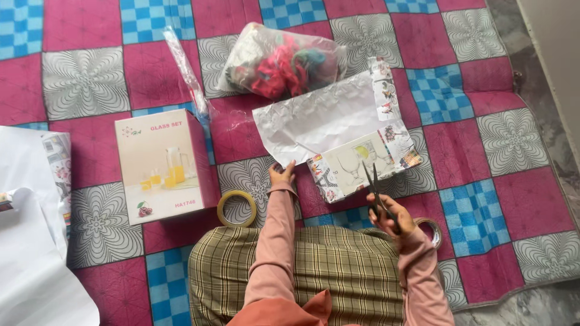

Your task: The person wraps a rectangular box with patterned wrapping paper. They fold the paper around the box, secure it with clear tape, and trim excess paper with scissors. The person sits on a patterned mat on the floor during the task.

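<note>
Right hand grip closed on scissors, blades up, tips over printed edge of wrapping paper. Left hand pressed paper's near edge flat, fingers closed on it. Paper lay white side up on patchwork mat. Tape roll just left of left wrist; boxed glass set beyond it; clear bag of coloured scraps behind paper.

Before you, a patchwork mat of magenta, blue and grey squares, bearing your white box, tape roll, wrapping paper, clear bag of cloth, cellophane roll.
</note>
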